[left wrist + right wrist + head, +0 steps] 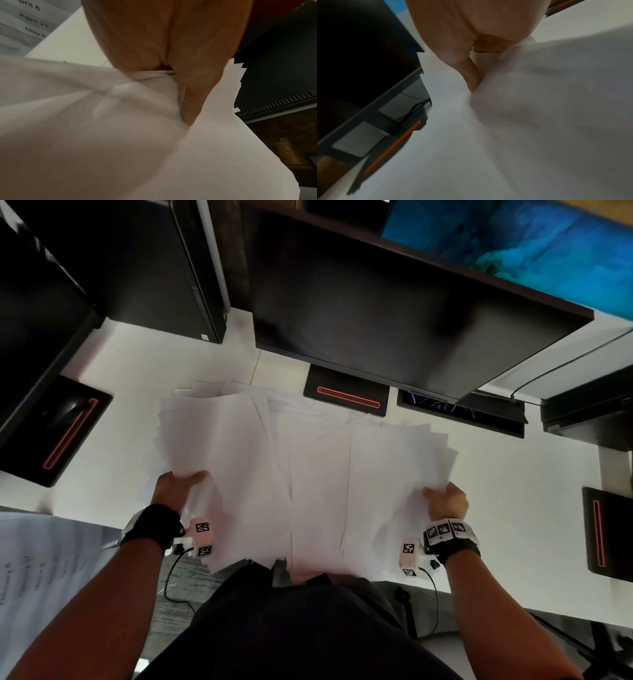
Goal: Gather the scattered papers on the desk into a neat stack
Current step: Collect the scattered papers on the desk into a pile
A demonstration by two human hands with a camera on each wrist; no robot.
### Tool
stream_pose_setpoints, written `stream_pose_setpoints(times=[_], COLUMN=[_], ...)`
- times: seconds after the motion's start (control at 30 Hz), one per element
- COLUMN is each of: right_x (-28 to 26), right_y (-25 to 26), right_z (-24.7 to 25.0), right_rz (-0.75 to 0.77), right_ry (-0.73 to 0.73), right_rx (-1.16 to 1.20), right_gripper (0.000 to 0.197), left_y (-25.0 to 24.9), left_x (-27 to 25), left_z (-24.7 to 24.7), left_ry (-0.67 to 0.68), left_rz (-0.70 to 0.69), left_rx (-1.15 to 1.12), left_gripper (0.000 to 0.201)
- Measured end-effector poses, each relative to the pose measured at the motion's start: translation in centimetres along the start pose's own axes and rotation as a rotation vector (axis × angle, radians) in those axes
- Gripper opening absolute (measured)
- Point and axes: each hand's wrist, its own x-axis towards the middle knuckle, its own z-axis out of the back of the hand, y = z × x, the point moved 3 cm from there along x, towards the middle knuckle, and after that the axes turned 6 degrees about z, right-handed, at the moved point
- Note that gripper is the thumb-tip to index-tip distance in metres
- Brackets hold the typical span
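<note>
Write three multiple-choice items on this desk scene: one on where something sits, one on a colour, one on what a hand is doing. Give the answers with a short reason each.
1. Where does the dark monitor stand relative to the papers?
A. Behind them, farther from the person
B. Under them
C. On the floor beside the desk

2. What colour is the line on the monitor's base?
A. Green
B. Red-orange
C. White

3. What is the left hand doing?
A. Hanging idle off the desk
B. Pressing a key
C. Gripping an edge of the papers

Answers:
1 A, since the head view shows the screen rising beyond the far edge of the sheets.
2 B, a glowing red-orange strip runs along the base.
3 C, its thumb lies on top of the sheets with the fingers beneath; the right hand grips the other side likewise.
</note>
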Motion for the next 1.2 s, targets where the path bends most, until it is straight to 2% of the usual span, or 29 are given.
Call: stream_pose_setpoints(times=[0.17,0.27,0.4,0.5,0.6,0.67,0.73,0.83,1.0,1.13,1.2], right_x=[-1.3,-1.9,-3.1,-3.8,-4.3,-4.9,-5.9,-6.9,-7.1,-7.1,-6.6], right_y=[0.7,0.4,1.0,2.9,4.9,6.6,8.8,11.4,14.0,15.9,16.4], right_z=[2.8,4.3,5.9,7.5,8.9,9.2,8.9,7.4,4.6,6.0,7.7], right_rz=[0.102,0.125,0.155,0.212,0.259,0.282,0.301,0.328,0.325,0.369,0.354], right_ry=[-0.116,-0.168,-0.162,-0.153,-0.138,-0.113,-0.074,-0.022,0.028,-0.002,-0.025], right_rx=[0.052,0.21,0.484,0.591,0.652,0.706,0.727,0.673,0.635,0.572,0.563], right_gripper=[0.032,0.025,0.006,0.011,0.005,0.014,0.014,0.012,0.026,0.013,0.025], left_y=[0.5,0.5,1.0,1.0,0.7,0.8,0.6,0.7,0.1,-0.8,-1.2], left_x=[0.5,0.6,1.3,1.2,0.8,0.7,0.5,0.6,0.0,-0.7,-1.0], left_z=[0.1,0.2,0.6,0.6,0.5,0.6,0.7,0.8,1.0,0.8,0.8], left_ry=[0.007,0.011,-0.003,0.0,-0.003,-0.013,-0.015,0.006,0.017,0.017,0.013], left_rz=[0.005,-0.003,0.011,0.017,0.015,0.025,0.034,0.034,0.037,0.036,0.037], left_rx=[-0.024,-0.016,-0.004,0.009,0.006,0.014,0.02,0.02,-0.016,-0.049,-0.015], left_gripper=[0.035,0.033,0.036,0.031,0.028,0.027,0.025,0.038,0.043,0.052,0.059])
